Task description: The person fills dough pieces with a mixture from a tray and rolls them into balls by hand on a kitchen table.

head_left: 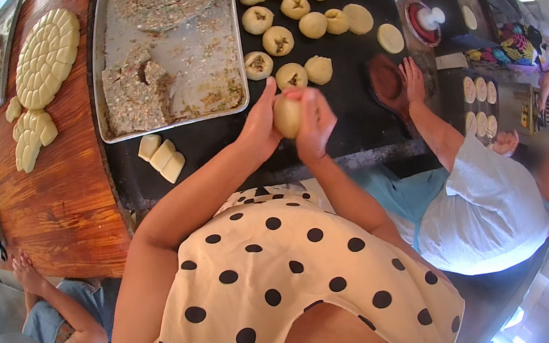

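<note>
A round, pale yellow dough ball point(287, 119) is held up in front of my chest, above the near edge of the black table. My left hand point(260, 124) cups its left side, thumb pointing up. On the other side, the fingers of my right hand point(315, 120) are curled against the ball. Just beyond my fingertips sits a stuffed dough ball point(291, 76) with filling showing at its open top. More such balls, some pinched over and some smooth, spread behind it. Cut dough pieces point(163, 157) lie left of my left forearm.
A metal tray point(235, 46) holds a crumbly, speckled filling point(132, 94). Cut dough portions point(47, 57) rest on the wooden table point(68, 208) at left. At right, a co-worker's hand point(413, 82) touches a dark brown shaped board point(386, 82) near a flat dough disc point(390, 38). Another person sits at left.
</note>
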`<move>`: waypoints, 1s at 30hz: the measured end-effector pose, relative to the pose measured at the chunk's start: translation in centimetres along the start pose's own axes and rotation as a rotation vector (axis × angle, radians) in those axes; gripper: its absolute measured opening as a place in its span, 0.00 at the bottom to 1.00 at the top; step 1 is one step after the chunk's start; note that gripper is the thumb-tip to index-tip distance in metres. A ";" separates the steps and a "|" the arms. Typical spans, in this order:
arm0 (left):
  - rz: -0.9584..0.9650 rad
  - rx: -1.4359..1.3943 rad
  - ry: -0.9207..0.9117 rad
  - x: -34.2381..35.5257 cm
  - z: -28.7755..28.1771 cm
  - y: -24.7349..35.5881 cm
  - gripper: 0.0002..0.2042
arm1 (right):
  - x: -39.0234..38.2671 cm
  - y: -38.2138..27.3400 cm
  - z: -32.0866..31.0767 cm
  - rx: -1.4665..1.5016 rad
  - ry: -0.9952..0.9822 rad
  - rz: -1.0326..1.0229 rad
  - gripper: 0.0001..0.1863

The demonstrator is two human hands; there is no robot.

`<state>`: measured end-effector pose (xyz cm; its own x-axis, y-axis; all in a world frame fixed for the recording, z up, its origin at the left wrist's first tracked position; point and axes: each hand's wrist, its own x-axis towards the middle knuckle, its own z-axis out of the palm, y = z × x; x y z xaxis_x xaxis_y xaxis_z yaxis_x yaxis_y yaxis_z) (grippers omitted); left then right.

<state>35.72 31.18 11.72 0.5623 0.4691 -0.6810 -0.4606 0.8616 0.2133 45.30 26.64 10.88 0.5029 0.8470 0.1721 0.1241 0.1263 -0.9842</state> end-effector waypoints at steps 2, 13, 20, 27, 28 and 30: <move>0.145 0.171 -0.011 -0.4 -1.5 0.6 0.21 | 2.3 -1.0 -0.4 0.005 0.183 0.072 0.19; 0.693 0.470 0.839 -12.7 -27.1 5.1 0.13 | 6.8 8.3 -5.7 -0.702 0.119 -0.229 0.19; 0.442 0.194 0.784 -10.8 -29.1 1.2 0.19 | -12.3 9.3 12.3 -0.357 -0.780 -0.064 0.25; 0.272 0.061 0.623 -12.0 -29.4 1.7 0.12 | -15.1 12.8 16.9 -0.291 -0.797 0.276 0.30; 0.232 0.043 0.588 -12.4 -29.5 1.7 0.11 | -15.2 12.0 16.9 -0.311 -0.760 0.318 0.29; 0.159 0.045 0.516 -13.1 -28.9 2.3 0.11 | -15.7 10.2 16.5 -0.351 -0.672 0.412 0.27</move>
<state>7.44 21.40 0.91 0.0726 0.4484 -0.8909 -0.4760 0.8005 0.3641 24.53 23.13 -2.53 -0.0333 0.9301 -0.3658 0.3562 -0.3310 -0.8738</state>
